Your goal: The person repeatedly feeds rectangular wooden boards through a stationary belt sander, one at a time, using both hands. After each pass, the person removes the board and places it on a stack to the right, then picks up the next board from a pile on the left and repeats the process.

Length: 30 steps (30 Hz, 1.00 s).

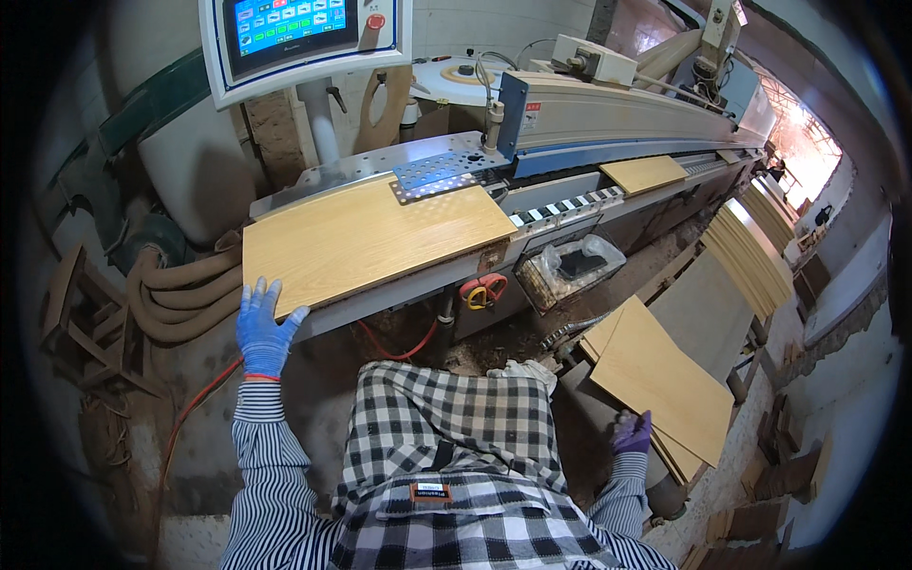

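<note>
A wide light wood-grain panel [380, 237] lies flat on the infeed end of a long machine, its far edge beneath a perforated metal plate [437, 171]. At the panel's near left corner, my left hand [263, 328], in a blue glove, rests with its fingers spread over the edge. My right hand [630, 435], in a purple glove, is curled at the near edge of another wood-grain panel [665, 380] on the right. That panel lies askew on top of other panels. The fingertips of my right hand are partly hidden.
Another panel [644, 174] sits farther along the machine's track. A control screen [294, 28] stands at upper left. A lined bin [570, 271] and a tape roll [483, 293] are by the machine's front. Stacked panels [746, 256] stand at right; thick hoses [180, 294] lie at left.
</note>
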Motion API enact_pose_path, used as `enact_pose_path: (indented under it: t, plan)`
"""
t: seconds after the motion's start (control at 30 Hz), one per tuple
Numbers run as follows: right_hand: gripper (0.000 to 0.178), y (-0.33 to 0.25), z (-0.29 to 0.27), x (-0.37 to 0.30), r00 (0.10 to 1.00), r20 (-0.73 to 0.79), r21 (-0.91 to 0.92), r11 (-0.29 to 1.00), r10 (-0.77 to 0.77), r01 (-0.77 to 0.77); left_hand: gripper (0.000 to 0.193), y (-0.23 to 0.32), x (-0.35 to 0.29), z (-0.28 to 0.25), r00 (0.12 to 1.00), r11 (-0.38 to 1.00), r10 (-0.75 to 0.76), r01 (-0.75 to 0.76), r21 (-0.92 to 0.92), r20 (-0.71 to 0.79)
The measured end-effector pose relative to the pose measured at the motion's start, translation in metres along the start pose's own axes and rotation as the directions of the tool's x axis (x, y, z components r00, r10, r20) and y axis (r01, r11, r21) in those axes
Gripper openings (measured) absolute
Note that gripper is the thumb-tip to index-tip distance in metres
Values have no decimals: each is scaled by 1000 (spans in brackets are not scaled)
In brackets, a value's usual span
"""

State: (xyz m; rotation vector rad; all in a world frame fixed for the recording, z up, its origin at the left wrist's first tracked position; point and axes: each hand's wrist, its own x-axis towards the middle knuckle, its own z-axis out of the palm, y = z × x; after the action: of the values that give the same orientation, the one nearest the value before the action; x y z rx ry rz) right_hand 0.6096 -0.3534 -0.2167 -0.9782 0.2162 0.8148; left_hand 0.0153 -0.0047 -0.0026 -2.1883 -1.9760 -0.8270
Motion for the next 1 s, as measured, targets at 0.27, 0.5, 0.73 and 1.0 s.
enact_pose_path:
  t: [0.27,0.5,0.73,1.0]
  plan:
    - [38,14,-22,14,972,-142,-1,982,-186,187,66,1,1,3,999,999,17,-16,30,-31]
    - [53,39,2,-25,988,36,75,985,152,-154,65,-8,-2,4,999,1000,22,-21,19,-31]
    - [62,5,-57,0,985,-135,351,925,-104,146,61,-36,-9,-8,1000,999,-3,4,41,-23]
    - [94,13,-31,-9,935,-316,101,975,-159,200,56,-58,-18,-4,998,953,-69,63,-298,-9]
